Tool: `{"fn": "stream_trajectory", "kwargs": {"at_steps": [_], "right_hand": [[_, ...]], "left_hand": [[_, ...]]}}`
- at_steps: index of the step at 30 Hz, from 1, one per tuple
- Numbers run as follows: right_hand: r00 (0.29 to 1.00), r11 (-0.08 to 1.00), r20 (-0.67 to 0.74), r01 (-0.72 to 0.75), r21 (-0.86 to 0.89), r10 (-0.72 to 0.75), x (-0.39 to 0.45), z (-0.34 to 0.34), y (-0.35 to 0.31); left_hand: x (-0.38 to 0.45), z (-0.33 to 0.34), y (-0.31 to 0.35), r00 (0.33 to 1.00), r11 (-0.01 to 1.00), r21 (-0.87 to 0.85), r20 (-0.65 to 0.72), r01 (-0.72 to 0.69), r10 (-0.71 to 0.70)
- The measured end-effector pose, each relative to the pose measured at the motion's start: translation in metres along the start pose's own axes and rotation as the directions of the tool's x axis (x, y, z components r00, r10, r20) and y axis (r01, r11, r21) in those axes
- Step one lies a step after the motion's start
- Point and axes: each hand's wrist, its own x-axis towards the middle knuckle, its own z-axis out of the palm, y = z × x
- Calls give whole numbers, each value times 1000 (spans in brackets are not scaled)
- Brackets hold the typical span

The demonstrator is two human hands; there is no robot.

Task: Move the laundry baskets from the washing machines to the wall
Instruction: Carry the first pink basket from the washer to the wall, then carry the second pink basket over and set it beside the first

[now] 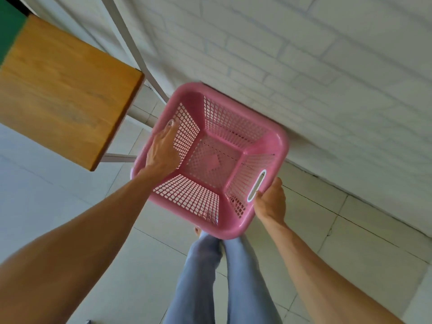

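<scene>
An empty pink plastic laundry basket [211, 160] with mesh walls sits in the middle of the view, its far corner up against the white brick wall [315, 78]. My left hand [163, 152] lies over the basket's left rim, fingers pointing along it toward the wall. My right hand [271, 202] grips the right rim beside the slot handle. Whether the basket rests on the floor or hangs just above it cannot be told.
A wooden table top [63, 90] on pale metal legs [131, 43] stands close to the basket's left side. Pale floor tiles [339, 242] run along the wall. My legs in blue trousers [210, 284] are directly behind the basket.
</scene>
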Motion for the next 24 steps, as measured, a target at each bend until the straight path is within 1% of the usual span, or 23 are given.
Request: {"fn": "stream_trajectory", "kwargs": {"at_steps": [2,4,7,10,12,15,17,19,21,24], "right_hand": [[999,998,-11,40,42,-40,-16,-9,-9],[998,995,2,70,69,-70,-32,-21,-15],[992,990,18,124,62,-126,-60,-41,-21],[992,990,6,125,71,-126,-92,-65,-18],[995,992,-39,95,78,-92,-113,-80,-9],[994,990,-108,-3,141,18,-145,-104,11],[986,983,-151,-38,181,66,-163,-121,29],[977,973,-187,-59,221,102,-179,-135,50],[966,963,-218,-80,257,138,-195,-148,73],[939,941,-267,-126,314,215,-217,-165,110]], "left_hand": [[-29,1,21,999,1000,-25,50,-13,15],[-57,0,45,994,994,-66,66,-83,87],[-94,-7,82,972,984,-73,160,-160,170],[-130,-18,118,955,977,-80,210,-198,211],[-155,-25,139,934,963,-59,237,-262,268],[-187,-30,163,893,935,-31,286,-353,347],[-203,-31,181,843,901,14,362,-433,399],[-217,-30,201,793,856,47,405,-515,455],[-232,-30,224,776,856,34,444,-515,449],[-252,-23,259,698,815,30,536,-578,475]]}}
